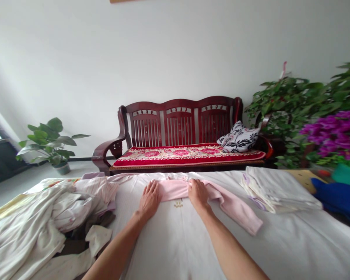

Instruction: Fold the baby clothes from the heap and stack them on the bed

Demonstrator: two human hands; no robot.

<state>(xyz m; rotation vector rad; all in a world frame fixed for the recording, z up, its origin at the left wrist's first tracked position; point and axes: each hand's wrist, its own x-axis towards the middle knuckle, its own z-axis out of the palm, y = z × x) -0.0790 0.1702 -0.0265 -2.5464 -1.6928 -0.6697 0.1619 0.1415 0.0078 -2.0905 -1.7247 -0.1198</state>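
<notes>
A pink garment (175, 189) lies spread on a white sheet (177, 241) in front of me, with one sleeve (236, 210) running off to the right. My left hand (149, 199) rests flat on its left part, fingers stretched out. My right hand (197, 192) presses flat on the garment's middle, fingers also extended. Neither hand holds anything.
A heap of crumpled pale clothes (46, 217) lies at the left. A folded white stack (275, 190) sits at the right, with blue cloth (338, 196) beyond. Behind stand a dark wooden bench (181, 132) with a red cushion and patterned pillow (238, 138), and potted plants (51, 142) either side.
</notes>
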